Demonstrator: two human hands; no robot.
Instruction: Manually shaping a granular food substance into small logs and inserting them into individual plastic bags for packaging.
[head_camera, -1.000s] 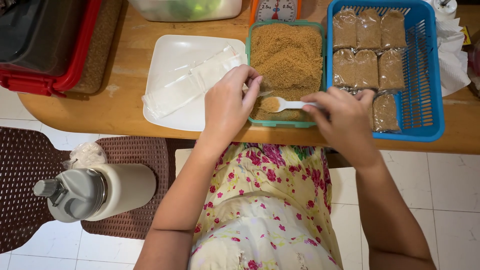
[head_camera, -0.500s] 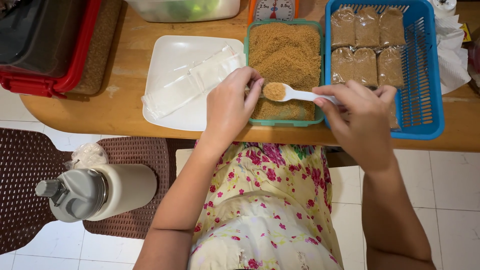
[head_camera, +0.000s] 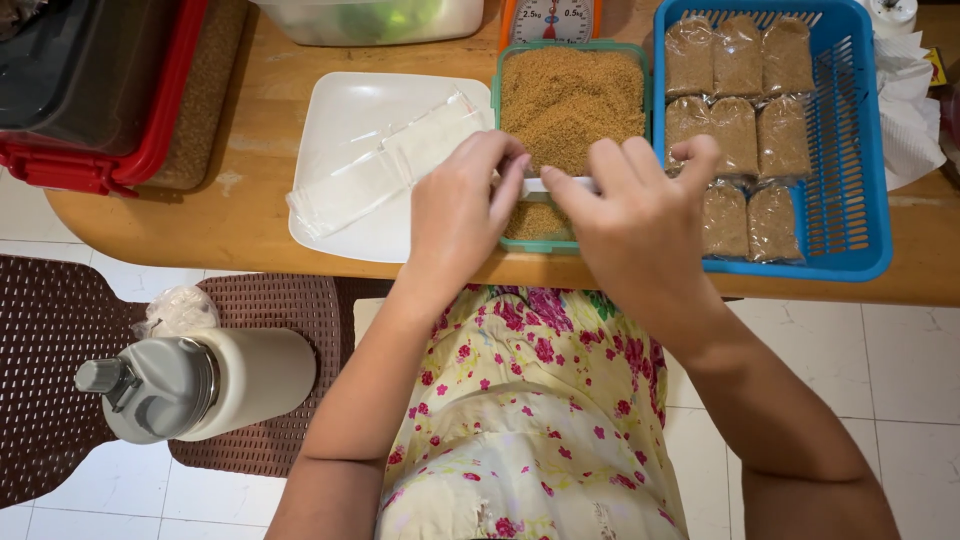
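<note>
Table: a wooden table (head_camera: 250, 215) with a rounded edge runs across the top of the view, everything below standing on it.
Black bin: a dark container with a red rim (head_camera: 95, 85) sits at the table's far left corner.
Blue basket: a blue slotted plastic basket (head_camera: 860, 150) on the right holds filled clear packets of brown granules (head_camera: 735, 125) in rows.
White tray: a square white tray (head_camera: 340, 110) left of centre carries a stack of empty clear bags (head_camera: 385, 160).
Green tub: a green-rimmed tub (head_camera: 570, 95) of loose brown granules stands between tray and basket, touching the basket's side.
Flask: a grey-capped cream flask (head_camera: 195, 380) lies on a brown mat on the floor, well apart from the hands.
Right hand: the right hand (head_camera: 640, 225) hovers over the tub's near end, fingers pinched on a white spoon (head_camera: 560, 185).
Left hand: the left hand (head_camera: 460, 210) meets it over the tub's near corner, fingertips closed; whatever they hold is hidden.
</note>
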